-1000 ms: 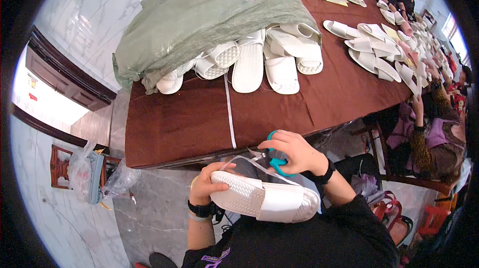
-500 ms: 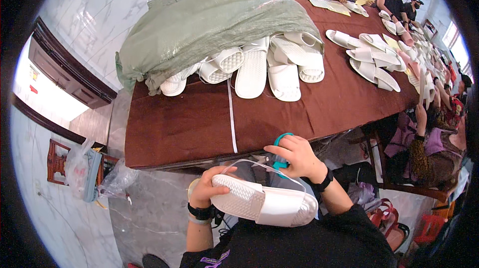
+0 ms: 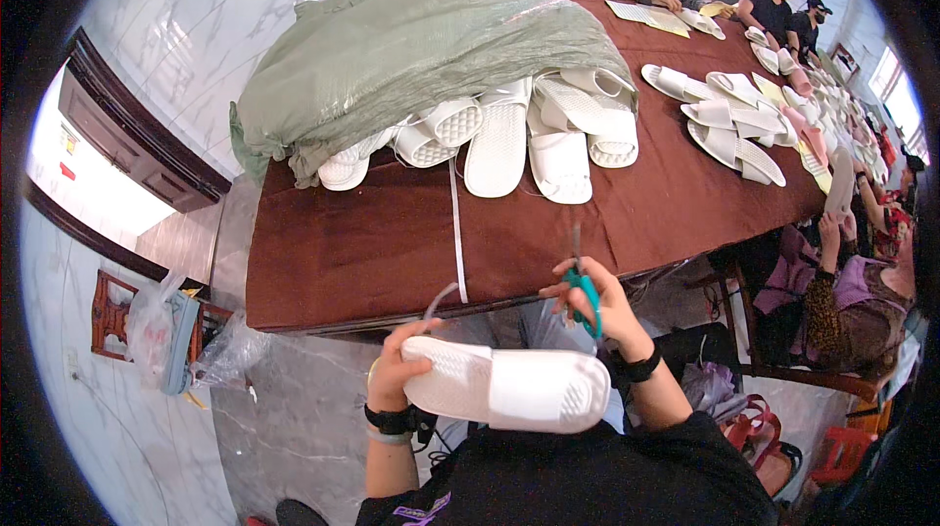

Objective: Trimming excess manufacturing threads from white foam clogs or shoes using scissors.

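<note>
My left hand (image 3: 394,366) is closed on the heel end of a white slide slipper (image 3: 548,389), held level in front of me with its broad strap facing up. A clear plastic strip (image 3: 443,299) sticks up beside the left fingers with a loose end. My right hand (image 3: 615,309) is closed around teal-handled scissors (image 3: 586,296), above the slipper's toe end and apart from it. Their blades point up and away, over the table edge. On the table, several white slippers (image 3: 497,149) spill from a large green-grey woven sack (image 3: 411,46).
The brown-covered table (image 3: 352,252) stretches away from me, with a white line across its near part. More white slippers (image 3: 734,119) lie to the right. Several people sit along the table, one with a patterned sleeve (image 3: 825,306) nearby at right. A wooden chair (image 3: 113,315) holds plastic bags at left.
The clear strip that looped over the slipper now stands loose by my left hand. My right hand has moved right and the scissors have swung from pointing left to pointing up.
</note>
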The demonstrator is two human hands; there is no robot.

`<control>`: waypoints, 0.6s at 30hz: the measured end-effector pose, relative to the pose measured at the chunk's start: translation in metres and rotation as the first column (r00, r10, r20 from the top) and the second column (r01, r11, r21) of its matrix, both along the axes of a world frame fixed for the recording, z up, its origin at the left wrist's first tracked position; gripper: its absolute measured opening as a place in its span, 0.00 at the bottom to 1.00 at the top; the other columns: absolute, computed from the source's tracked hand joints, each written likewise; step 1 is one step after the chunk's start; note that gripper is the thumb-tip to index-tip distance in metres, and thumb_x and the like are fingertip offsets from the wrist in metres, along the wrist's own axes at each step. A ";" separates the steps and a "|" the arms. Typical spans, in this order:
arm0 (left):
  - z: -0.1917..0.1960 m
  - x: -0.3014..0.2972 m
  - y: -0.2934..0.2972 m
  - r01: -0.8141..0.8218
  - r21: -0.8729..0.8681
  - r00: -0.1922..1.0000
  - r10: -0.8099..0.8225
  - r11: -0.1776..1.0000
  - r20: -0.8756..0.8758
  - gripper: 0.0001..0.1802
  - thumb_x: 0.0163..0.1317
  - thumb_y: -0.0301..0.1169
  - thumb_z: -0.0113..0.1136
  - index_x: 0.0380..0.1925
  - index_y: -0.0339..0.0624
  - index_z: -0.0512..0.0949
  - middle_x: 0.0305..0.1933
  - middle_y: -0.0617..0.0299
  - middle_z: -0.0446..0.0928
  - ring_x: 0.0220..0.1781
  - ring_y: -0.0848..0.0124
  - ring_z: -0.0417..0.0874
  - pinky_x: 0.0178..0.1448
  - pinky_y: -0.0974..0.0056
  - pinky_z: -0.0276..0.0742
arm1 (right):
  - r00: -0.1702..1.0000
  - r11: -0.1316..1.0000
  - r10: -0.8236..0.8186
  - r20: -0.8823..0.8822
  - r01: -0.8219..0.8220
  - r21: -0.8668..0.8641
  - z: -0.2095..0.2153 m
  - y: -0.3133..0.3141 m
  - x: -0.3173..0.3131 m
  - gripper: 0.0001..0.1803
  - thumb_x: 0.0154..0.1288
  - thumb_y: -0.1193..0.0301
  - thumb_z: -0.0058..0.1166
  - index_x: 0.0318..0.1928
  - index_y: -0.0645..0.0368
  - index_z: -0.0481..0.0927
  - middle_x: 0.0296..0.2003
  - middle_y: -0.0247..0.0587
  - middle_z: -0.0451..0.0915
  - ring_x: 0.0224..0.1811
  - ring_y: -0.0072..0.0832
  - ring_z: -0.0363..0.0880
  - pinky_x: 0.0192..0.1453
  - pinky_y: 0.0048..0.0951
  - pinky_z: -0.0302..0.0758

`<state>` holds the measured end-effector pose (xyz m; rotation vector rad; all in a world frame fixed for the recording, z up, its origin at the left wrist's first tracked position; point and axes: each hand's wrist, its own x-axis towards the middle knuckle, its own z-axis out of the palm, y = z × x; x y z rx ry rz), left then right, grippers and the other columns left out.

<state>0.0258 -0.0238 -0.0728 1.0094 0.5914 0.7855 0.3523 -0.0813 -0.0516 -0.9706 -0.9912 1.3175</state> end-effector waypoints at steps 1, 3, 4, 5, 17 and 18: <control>0.011 0.002 -0.003 -0.133 -0.005 0.991 0.133 0.991 0.011 0.34 0.45 0.27 0.68 0.55 0.34 0.70 0.55 0.50 0.74 0.48 0.66 0.79 0.53 0.64 0.73 | 0.990 0.998 0.059 -0.130 -0.062 -0.018 0.001 -0.003 0.005 0.26 0.62 0.62 0.59 0.56 0.58 0.65 0.45 0.52 0.80 0.38 0.27 0.80 0.39 0.24 0.76; 0.020 0.000 0.003 -0.214 -0.037 0.977 0.214 0.976 -0.004 0.34 0.47 0.31 0.67 0.56 0.35 0.69 0.56 0.54 0.73 0.47 0.66 0.78 0.54 0.63 0.74 | 0.954 0.995 0.096 -0.282 -0.103 -0.009 0.000 -0.012 0.006 0.35 0.55 0.55 0.64 0.57 0.57 0.64 0.48 0.51 0.78 0.41 0.25 0.78 0.43 0.26 0.75; 0.024 0.002 0.004 -0.215 -0.037 0.977 0.215 0.976 -0.004 0.34 0.47 0.31 0.67 0.56 0.35 0.69 0.56 0.54 0.73 0.47 0.66 0.78 0.54 0.63 0.74 | 0.957 0.993 0.114 -0.268 -0.114 0.015 -0.002 -0.014 0.007 0.39 0.52 0.52 0.67 0.57 0.57 0.64 0.48 0.48 0.77 0.43 0.25 0.77 0.44 0.27 0.74; 0.030 0.004 0.003 -0.274 -0.065 0.961 0.275 0.959 0.003 0.34 0.47 0.31 0.67 0.56 0.36 0.69 0.55 0.55 0.73 0.48 0.66 0.78 0.53 0.63 0.74 | 0.970 0.988 0.144 -0.193 -0.153 -0.032 -0.001 -0.016 0.009 0.43 0.48 0.49 0.68 0.58 0.58 0.63 0.49 0.44 0.76 0.46 0.24 0.75 0.46 0.26 0.73; 0.040 0.046 -0.003 -0.366 0.055 0.930 0.364 0.929 0.045 0.16 0.66 0.34 0.50 0.49 0.34 0.71 0.50 0.52 0.76 0.52 0.63 0.77 0.57 0.60 0.72 | 0.905 0.981 -0.133 -0.405 0.062 -0.184 -0.042 -0.014 -0.047 0.31 0.52 0.69 0.64 0.56 0.62 0.68 0.50 0.38 0.75 0.50 0.30 0.74 0.54 0.32 0.70; 0.042 0.051 -0.005 -0.365 0.057 0.931 0.363 0.929 0.047 0.16 0.66 0.34 0.50 0.49 0.34 0.71 0.50 0.52 0.76 0.52 0.63 0.77 0.57 0.60 0.72 | 0.864 0.962 -0.233 -0.447 0.139 -0.234 -0.042 -0.013 -0.047 0.27 0.52 0.71 0.63 0.53 0.61 0.71 0.47 0.37 0.77 0.47 0.29 0.75 0.50 0.31 0.72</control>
